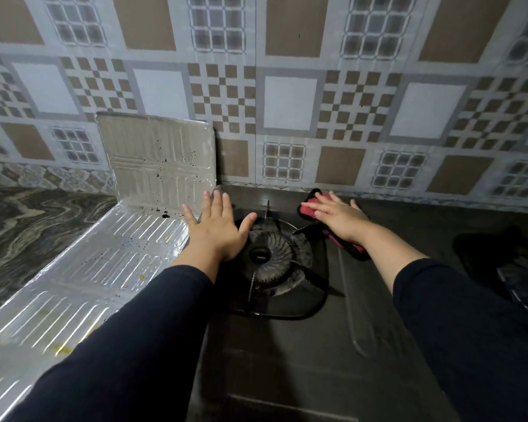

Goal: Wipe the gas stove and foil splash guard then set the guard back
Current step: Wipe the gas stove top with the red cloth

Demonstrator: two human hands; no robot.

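The dark gas stove [287, 354] fills the middle, with its left burner and pan support [275, 263] in the centre. The silver foil splash guard [104, 254] lies folded at the stove's left: one panel stands against the wall, another lies flat, both speckled with dark and yellow spots. My left hand [215, 228] rests flat, fingers spread, on the stove's left edge beside the burner and touching the guard's edge. My right hand [339, 219] presses flat on a red cloth [310, 208] at the stove's back, right of the burner.
A patterned tile wall [290, 102] stands right behind the stove. A marbled dark countertop [28, 226] stretches to the left of the guard. The second burner [518, 278] is partly in view at the right edge.
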